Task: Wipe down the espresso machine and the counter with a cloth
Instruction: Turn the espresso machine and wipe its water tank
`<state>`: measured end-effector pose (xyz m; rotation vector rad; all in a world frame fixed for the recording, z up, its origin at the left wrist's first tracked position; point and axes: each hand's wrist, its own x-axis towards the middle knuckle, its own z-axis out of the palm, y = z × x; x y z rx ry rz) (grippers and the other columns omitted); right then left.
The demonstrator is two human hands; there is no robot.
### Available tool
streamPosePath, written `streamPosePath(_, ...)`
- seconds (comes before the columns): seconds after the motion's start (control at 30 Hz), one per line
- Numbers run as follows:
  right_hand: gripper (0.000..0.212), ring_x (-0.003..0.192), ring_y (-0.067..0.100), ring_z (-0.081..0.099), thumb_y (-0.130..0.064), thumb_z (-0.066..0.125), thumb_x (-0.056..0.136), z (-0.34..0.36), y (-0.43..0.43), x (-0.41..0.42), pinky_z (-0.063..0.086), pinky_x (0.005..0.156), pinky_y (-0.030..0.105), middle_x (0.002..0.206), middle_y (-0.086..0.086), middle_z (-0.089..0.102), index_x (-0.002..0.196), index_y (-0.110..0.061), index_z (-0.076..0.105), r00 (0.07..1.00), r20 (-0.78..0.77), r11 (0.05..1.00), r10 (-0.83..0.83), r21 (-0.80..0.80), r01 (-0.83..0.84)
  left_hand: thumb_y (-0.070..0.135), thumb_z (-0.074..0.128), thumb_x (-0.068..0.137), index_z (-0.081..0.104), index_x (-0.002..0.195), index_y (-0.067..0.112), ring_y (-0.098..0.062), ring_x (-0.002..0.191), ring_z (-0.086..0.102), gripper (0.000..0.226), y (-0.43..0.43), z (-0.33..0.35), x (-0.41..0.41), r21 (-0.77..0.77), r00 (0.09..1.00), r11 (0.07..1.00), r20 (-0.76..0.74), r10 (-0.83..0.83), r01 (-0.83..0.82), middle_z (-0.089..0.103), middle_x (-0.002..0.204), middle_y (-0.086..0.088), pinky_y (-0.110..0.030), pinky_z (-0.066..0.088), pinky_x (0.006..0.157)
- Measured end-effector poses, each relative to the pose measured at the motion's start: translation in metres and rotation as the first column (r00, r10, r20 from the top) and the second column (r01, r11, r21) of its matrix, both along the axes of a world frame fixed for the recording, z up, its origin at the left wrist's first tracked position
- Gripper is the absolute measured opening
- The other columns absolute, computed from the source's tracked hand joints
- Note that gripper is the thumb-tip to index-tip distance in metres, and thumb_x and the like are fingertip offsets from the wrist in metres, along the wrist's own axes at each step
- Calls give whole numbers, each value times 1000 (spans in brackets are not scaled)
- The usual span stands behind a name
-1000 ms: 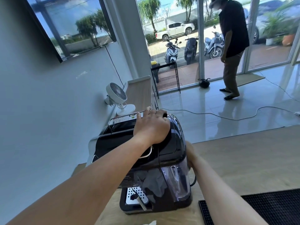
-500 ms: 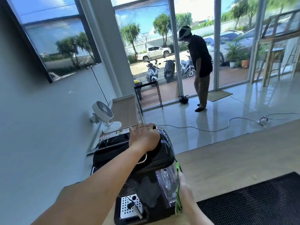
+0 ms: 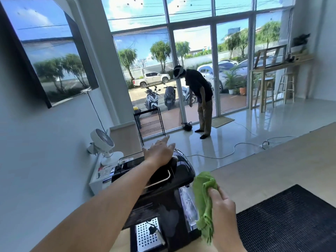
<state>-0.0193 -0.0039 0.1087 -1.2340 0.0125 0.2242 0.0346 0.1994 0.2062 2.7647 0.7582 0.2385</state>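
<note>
Head view: my left hand (image 3: 160, 151) lies spread flat, fingers straight, palm over the far end of the black espresso machine (image 3: 181, 171), holding nothing. My right hand (image 3: 224, 215) pinches the green cloth (image 3: 202, 193), thumb and fingers curled round its bunched folds. The cloth hangs just beside the machine's clear side panel, and I cannot tell whether it touches. The wooden counter (image 3: 263, 160) stretches beyond that grip. A black ribbed mat (image 3: 291, 219) lies just right of it, and a white fan (image 3: 102, 142) stands left of the flat hand.
</note>
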Motion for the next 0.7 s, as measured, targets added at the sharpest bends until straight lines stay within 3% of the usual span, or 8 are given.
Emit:
streamPosePath(0.1, 27, 54, 27, 55, -30, 57, 89, 18, 0, -17, 47, 48, 32, 68, 16, 58, 95, -5, 65, 983, -124, 985, 134, 130, -118, 43, 40, 94, 31, 146, 32, -26, 136, 38, 54, 22, 10, -6, -20, 1000, 1000, -20, -11, 11, 35, 152, -1, -49, 24, 114)
streamPosePath(0.23, 31, 57, 20, 57, -40, 63, 85, 28, 17, -43, 43, 43, 24, 74, 10, 60, 88, -10, 70, 910, -119, 917, 396, -7, -400, 36, 44, 90, 56, 127, 28, -26, 118, 54, 40, 48, 13, -18, 24, 995, 1000, -97, 8, -5, 56, 135, -3, -34, 45, 96)
streamPosePath(0.33, 17, 73, 20, 67, -30, 63, 91, 30, 34, -56, 50, 52, 25, 89, 5, 71, 96, -18, 74, 893, -117, 885, 434, -134, -447, 39, 44, 92, 66, 107, 27, -24, 99, 61, 29, 68, 13, -27, 53, 996, 998, -82, 31, -27, 66, 116, -2, -29, 46, 78)
streamPosePath(0.4, 17, 79, 23, 70, -20, 59, 95, 33, 45, -64, 56, 57, 27, 93, 8, 73, 102, -15, 73, 883, -104, 883, 457, -66, -465, 43, 46, 94, 67, 108, 25, -23, 96, 61, 31, 79, 14, -31, 59, 996, 997, -65, 59, -55, 67, 112, -2, -29, 45, 76)
streamPosePath(0.5, 19, 97, 36, 70, -17, 55, 98, 42, 64, -73, 58, 83, 46, 102, 16, 74, 113, -14, 67, 866, -72, 866, 495, 119, -486, 41, 50, 94, 70, 102, 27, -21, 95, 61, 26, 89, 15, -34, 26, 998, 998, -24, 56, -55, 68, 111, 0, -29, 45, 75)
streamPosePath(0.53, 18, 94, 35, 71, -17, 53, 99, 46, 69, -74, 59, 81, 44, 101, 14, 74, 113, -15, 65, 865, -59, 863, 497, 132, -487, 40, 51, 94, 71, 98, 28, -20, 94, 61, 25, 92, 15, -34, 16, 999, 999, -19, 46, -46, 68, 110, 2, -28, 45, 74)
streamPosePath(0.6, 19, 75, 25, 70, -19, 52, 100, 54, 76, -71, 57, 59, 31, 96, 13, 74, 111, -13, 65, 873, -58, 872, 483, 117, -475, 36, 51, 95, 73, 93, 27, -16, 94, 61, 24, 94, 16, -32, -10, 1000, 1000, -17, 25, -25, 68, 111, 7, -28, 47, 76)
streamPosePath(0.7, 37, 44, 16, 52, -25, 53, 99, 61, 78, -64, 41, 37, 21, 83, 25, 62, 107, 10, 62, 872, -72, 875, 484, 58, -480, 32, 55, 94, 73, 91, 25, -16, 99, 61, 19, 100, 20, -29, -68, 1000, 998, -26, -2, 0, 69, 113, 5, -29, 48, 86)
